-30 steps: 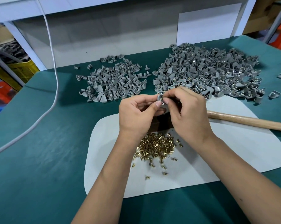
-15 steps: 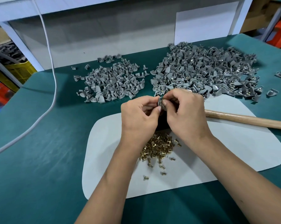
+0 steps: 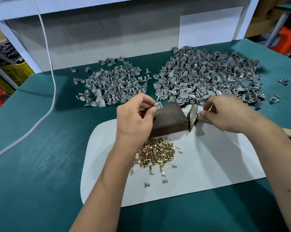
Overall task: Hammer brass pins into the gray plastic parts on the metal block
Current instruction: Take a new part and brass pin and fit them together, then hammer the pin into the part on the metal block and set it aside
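**Q:** Brass pins [image 3: 155,154] — where were they, and where was the part?

**A:** The pins lay heaped on the white mat [image 3: 216,164] just in front of the metal block [image 3: 169,118]. My left hand [image 3: 134,120] had one gray plastic part [image 3: 158,105] pinched between thumb and fingertips at the block's far left corner. Whether a pin already sat in it, I couldn't tell.

**Q:** And the other hand?

**A:** My right hand [image 3: 225,114] was at the hammer [image 3: 193,117], which lay just beside the block's right end. The fingers were curled near its neck, though I couldn't tell whether they had closed on it.

**Q:** What worried you?

**A:** The part sat near the block's edge. Struck there, it could tip or skid off, I judged, and the pin would go in crooked. My left fingertips were right beside the target too, so a wide blow could catch them. A grip so near the head might also make the swing clumsy.
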Available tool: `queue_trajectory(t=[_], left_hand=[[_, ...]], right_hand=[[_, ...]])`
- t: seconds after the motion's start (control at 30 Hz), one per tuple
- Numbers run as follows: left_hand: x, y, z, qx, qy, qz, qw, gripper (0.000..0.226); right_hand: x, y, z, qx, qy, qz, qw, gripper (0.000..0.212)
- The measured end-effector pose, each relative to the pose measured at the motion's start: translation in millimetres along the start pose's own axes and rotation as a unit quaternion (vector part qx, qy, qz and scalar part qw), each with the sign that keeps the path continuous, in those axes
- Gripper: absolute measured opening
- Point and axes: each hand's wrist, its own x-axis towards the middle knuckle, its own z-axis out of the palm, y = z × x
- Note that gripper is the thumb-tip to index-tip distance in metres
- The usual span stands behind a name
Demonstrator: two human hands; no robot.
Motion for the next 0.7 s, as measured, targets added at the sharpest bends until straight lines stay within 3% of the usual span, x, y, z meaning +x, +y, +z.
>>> queue_trajectory(t=[0.17,0.3,0.43,0.57,0.7], left_hand=[[0.4,-4.0,-2.3,0.089,-0.040,-0.025,0.995,0.020],[2.2,-5.9,-5.1,0.023,-0.056,-0.081,0.995,0.018],[2.0,-4.1,-5.1,-0.003,-0.066,-0.102,0.993,0.019],[2.5,-5.4,-5.6,-0.010,-0.067,-0.117,0.991,0.011],[2.8,-5.6,-5.5,-0.007,-0.069,-0.113,0.991,0.011]], right_hand=[[-4.6,2.2,-2.2,0.040,-0.039,-0.045,0.997,0.012],[-3.3,5.5,-0.7,0.009,-0.034,-0.048,0.998,0.017],[-2.2,0.6,-8.8,0.128,0.048,-0.045,0.990,0.010],[-8.9,-28.4,-22.1,0.225,0.107,-0.096,0.964,0.011],[-14.1,-57.9,-23.2,0.132,0.053,-0.149,0.979,0.034]])
